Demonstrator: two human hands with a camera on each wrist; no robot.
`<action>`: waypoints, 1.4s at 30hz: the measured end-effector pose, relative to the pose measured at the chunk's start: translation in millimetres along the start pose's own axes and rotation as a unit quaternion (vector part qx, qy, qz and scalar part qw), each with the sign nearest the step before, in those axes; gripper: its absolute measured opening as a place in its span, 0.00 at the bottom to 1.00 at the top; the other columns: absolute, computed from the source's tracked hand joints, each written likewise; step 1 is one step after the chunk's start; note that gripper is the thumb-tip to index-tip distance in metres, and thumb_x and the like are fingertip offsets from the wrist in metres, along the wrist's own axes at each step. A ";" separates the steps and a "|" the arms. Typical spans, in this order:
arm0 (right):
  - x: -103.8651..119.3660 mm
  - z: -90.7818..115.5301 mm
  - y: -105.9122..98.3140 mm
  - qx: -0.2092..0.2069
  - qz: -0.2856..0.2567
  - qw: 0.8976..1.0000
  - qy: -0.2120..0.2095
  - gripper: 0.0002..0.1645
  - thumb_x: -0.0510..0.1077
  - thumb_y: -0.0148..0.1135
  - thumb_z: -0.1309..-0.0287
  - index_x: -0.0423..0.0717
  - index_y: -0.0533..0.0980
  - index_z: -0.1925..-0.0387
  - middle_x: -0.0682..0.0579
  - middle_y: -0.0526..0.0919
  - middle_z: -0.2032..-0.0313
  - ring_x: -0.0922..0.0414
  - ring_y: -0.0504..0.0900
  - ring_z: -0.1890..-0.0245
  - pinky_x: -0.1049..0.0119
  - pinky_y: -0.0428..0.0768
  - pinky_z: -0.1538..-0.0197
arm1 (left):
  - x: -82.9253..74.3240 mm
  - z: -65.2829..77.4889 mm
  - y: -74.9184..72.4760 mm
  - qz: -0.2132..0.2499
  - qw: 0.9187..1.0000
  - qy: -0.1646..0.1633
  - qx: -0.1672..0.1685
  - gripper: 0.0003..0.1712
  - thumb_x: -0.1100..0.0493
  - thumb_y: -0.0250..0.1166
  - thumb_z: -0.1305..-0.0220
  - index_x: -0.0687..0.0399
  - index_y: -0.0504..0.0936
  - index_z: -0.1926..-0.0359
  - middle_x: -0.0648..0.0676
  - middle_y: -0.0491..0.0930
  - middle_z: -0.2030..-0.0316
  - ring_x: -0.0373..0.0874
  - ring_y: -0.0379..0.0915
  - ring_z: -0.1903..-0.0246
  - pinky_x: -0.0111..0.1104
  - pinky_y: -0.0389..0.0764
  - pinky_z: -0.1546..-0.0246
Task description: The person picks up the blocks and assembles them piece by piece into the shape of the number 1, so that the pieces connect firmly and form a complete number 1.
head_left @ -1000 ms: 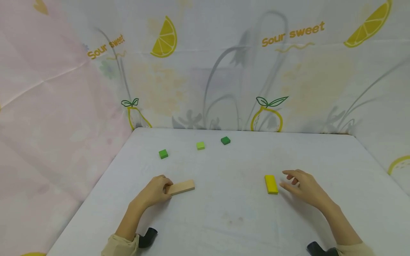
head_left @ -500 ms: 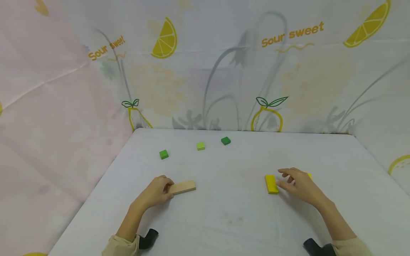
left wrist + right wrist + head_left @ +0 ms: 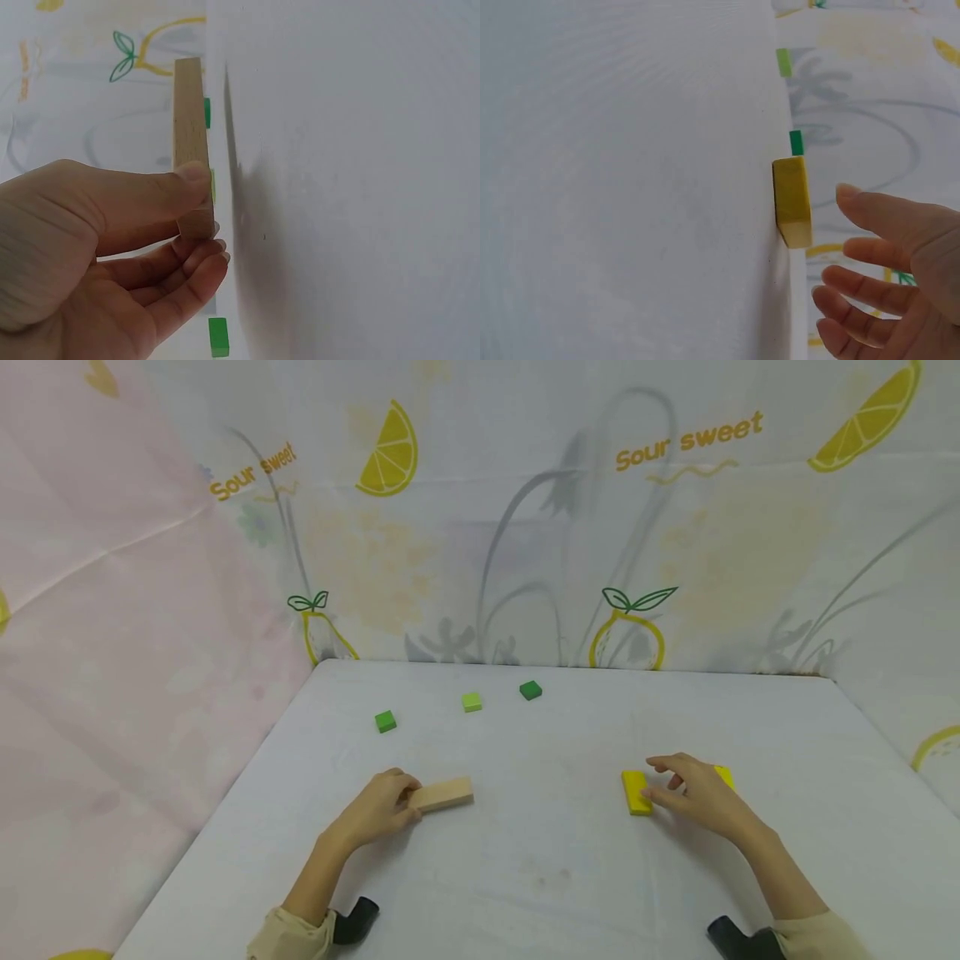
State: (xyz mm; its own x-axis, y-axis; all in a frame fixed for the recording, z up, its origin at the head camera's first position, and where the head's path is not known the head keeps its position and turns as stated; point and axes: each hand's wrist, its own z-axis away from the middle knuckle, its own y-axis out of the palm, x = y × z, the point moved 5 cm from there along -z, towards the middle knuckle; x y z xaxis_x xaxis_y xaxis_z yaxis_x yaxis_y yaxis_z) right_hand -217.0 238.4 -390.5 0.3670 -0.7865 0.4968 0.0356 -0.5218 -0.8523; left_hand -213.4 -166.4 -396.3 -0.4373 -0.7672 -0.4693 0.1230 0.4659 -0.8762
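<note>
My left hand [image 3: 382, 808] pinches one end of a plain wooden block [image 3: 446, 794] between thumb and fingers. In the left wrist view the wooden block [image 3: 189, 120] points away from the hand, with a shadow alongside it on the white surface. On the right, a yellow block [image 3: 635, 792] lies flat on the table. My right hand [image 3: 693, 795] hovers at that block's right side, fingers loosely bent and holding nothing. The right wrist view shows a gap between the thumb and the yellow block [image 3: 791, 196]. Behind the right hand, a second yellow piece [image 3: 725, 775] is mostly hidden.
Toward the back of the white table [image 3: 540, 877] lie three small blocks: a mid-green one [image 3: 386, 722], a light green one [image 3: 472, 702] and a dark green one [image 3: 531, 691]. A lemon-printed cloth [image 3: 495, 552] stands behind the table's far edge.
My left hand has shifted slightly right, carrying the wooden block along. My right hand has moved left, closer to the yellow block, and the second yellow piece has come into view behind it.
</note>
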 end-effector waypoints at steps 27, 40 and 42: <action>6.0 1.1 10.7 0.060 -0.025 0.997 -0.039 0.35 0.48 0.72 0.53 0.32 0.73 0.47 0.34 0.74 0.47 0.57 0.76 0.67 0.68 0.76 0.66 | -23.5 -11.4 11.8 0.007 0.998 0.064 0.006 0.16 0.69 0.70 0.51 0.72 0.79 0.59 0.52 0.74 0.70 0.41 0.69 0.70 0.29 0.73 0.69; 8.4 0.0 13.0 0.062 -0.018 0.997 -0.044 0.35 0.49 0.72 0.54 0.31 0.73 0.48 0.37 0.76 0.49 0.57 0.75 0.66 0.66 0.76 0.64 | -34.4 -19.3 21.7 0.001 0.996 0.087 0.009 0.16 0.68 0.70 0.51 0.71 0.80 0.60 0.52 0.73 0.70 0.40 0.67 0.70 0.29 0.72 0.68; 8.2 -0.5 13.5 0.060 -0.016 0.997 -0.042 0.36 0.49 0.72 0.54 0.30 0.73 0.48 0.36 0.76 0.49 0.57 0.75 0.66 0.66 0.76 0.64 | -36.6 -20.3 22.8 0.000 0.996 0.092 0.009 0.15 0.68 0.70 0.51 0.71 0.80 0.60 0.51 0.73 0.71 0.39 0.67 0.70 0.29 0.73 0.68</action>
State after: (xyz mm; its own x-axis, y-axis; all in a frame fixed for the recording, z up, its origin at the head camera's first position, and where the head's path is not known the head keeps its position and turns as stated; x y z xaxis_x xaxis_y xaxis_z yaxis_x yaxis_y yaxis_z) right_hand -213.9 224.7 -397.9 0.4409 -0.7363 0.5134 0.1581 -0.4993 -0.8519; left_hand -212.7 -118.7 -396.9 -0.5930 -0.6725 -0.4427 0.1381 0.4568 -0.8788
